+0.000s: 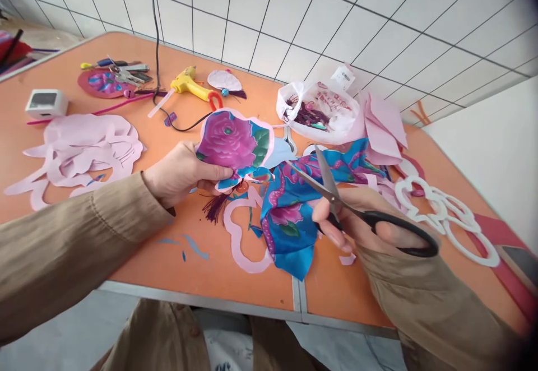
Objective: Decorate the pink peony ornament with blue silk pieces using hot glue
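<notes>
My left hand (185, 172) pinches a fabric flower piece (229, 138) by its lower left side. It has a pink edge, a large magenta rose on blue, and a small bow-like part at its bottom. A dark purple tassel (216, 207) hangs below it. In my right hand (357, 219) is a pair of black-handled scissors (330, 191), blades apart and pointing up and left toward the flower piece. Blue flowered cloth (290, 231) lies under the scissors. A pink cut-out frame (237, 242) lies on the table below the flower piece.
Pink offcuts (88, 152) are heaped on the left of the orange table (159, 270). A yellow glue gun (191, 85) with a cord lies behind. A plastic bag (344, 116) holds dark tassels near the tiled wall. White cut-out frames (454, 214) lie at right, a white box (47, 103) at left.
</notes>
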Tool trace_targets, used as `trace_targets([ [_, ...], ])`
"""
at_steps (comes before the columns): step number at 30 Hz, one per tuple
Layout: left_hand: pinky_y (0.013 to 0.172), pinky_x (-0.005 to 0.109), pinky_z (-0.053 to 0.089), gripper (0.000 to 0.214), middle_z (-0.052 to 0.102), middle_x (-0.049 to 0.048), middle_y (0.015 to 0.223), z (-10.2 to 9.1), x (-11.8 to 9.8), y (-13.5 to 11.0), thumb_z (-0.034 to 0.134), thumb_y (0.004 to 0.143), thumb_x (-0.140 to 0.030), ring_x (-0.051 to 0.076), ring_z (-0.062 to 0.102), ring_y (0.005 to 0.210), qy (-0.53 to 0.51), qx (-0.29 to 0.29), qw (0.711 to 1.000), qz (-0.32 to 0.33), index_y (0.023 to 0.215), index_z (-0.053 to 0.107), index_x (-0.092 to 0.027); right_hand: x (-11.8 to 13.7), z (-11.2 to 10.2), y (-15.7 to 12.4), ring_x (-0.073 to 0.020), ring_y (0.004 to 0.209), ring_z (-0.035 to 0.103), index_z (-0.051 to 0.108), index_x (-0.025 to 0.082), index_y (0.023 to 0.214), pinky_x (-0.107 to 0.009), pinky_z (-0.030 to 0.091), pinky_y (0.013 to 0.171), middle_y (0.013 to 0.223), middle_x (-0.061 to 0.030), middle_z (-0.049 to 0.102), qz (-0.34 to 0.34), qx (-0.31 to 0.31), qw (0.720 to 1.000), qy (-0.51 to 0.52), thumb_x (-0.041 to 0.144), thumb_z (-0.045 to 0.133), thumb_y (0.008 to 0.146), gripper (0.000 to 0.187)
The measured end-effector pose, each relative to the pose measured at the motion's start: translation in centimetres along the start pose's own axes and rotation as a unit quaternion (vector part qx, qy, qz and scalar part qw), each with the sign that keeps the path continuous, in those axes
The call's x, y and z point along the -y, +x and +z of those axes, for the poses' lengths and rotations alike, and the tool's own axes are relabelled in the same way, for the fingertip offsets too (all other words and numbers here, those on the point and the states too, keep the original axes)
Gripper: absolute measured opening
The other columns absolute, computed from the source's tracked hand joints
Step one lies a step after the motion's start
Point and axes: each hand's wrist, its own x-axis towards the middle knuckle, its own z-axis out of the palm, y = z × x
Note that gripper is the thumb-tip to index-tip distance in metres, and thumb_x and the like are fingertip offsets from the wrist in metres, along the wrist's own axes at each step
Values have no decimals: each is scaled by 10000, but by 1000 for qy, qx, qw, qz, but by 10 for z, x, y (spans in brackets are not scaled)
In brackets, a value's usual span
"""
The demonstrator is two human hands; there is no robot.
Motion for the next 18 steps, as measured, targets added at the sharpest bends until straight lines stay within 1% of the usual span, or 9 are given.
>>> trace_targets([
  [1,455,199,494,219,653,18,581,-1,0,1,864,500,-76,126,615,514,2,9,1000,-8,611,678,-112,0,-5,-3,-112,448,491,723,197,959,-223,402,384,590,-15,600,35,13,999,5,664,780,655,561],
  [3,466,203,504,231,664,26,603,-3,1,3,873,494,-81,132,623,527,8,23,999,-22,631,690,-113,2,-14,-7,-93,411,465,732,193,944,-227,458,398,564,-2,590,106,42,993,-3,683,807,603,601],
  [5,493,210,527,259,692,39,659,-5,1,5,883,494,-87,139,640,560,12,27,999,-32,691,717,-114,4,-19,-8,-74,369,425,747,192,913,-250,511,425,533,6,582,160,43,986,-24,717,801,583,622],
  [6,510,216,539,277,704,46,689,-6,2,6,886,497,-91,141,647,577,12,25,999,-36,723,728,-115,5,-21,-9,-72,355,412,756,192,899,-263,526,432,517,6,577,173,35,984,-31,739,791,577,636],
  [9,525,224,549,288,714,58,722,-7,4,8,895,517,-116,133,640,581,9,26,999,-39,758,736,-116,7,-23,-10,-87,347,427,774,200,880,-280,545,440,499,-6,578,176,25,983,-40,742,788,580,620],
  [13,484,211,515,254,700,60,673,-9,4,7,900,545,-140,122,613,538,8,50,998,-29,728,729,-103,5,-25,-11,-90,387,476,785,233,955,-263,553,484,584,-20,627,179,41,982,-38,652,802,653,517],
  [16,484,199,512,226,691,53,644,-8,3,6,884,575,-118,115,608,527,1,61,998,-24,720,713,-81,3,-27,-13,-91,410,498,788,223,969,-249,546,496,598,-18,625,182,39,982,-41,573,811,675,457],
  [18,491,196,521,220,696,51,643,-7,2,5,873,582,-96,114,612,528,-3,59,998,-26,727,709,-73,2,-28,-14,-94,425,508,789,218,968,-242,542,498,598,-14,617,182,32,982,-38,577,806,675,464],
])
